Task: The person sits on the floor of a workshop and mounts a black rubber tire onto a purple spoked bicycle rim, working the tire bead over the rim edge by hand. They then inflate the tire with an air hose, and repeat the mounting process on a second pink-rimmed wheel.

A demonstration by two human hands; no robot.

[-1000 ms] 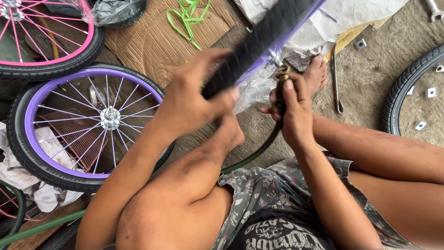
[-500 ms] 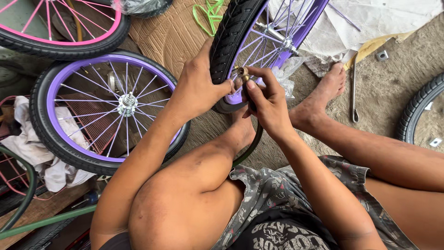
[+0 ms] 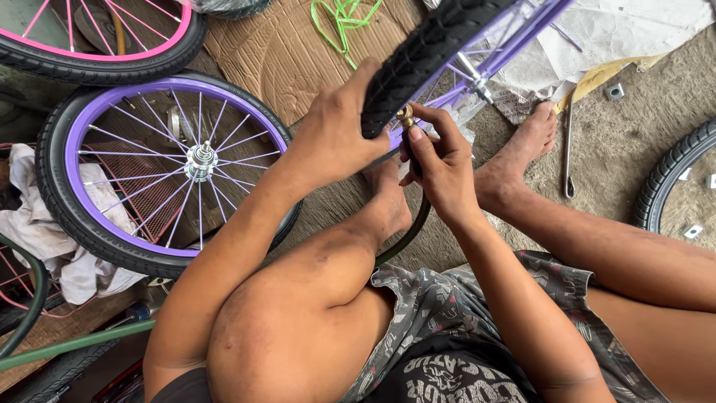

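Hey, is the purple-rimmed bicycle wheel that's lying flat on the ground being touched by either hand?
No, both the left hand and right hand are on the raised black-tyred wheel, away from the flat purple-rimmed wheel.

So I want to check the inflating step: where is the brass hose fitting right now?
In the head view the brass fitting sits top centre, pinched by the right hand against the black tyre, which the left hand grips.
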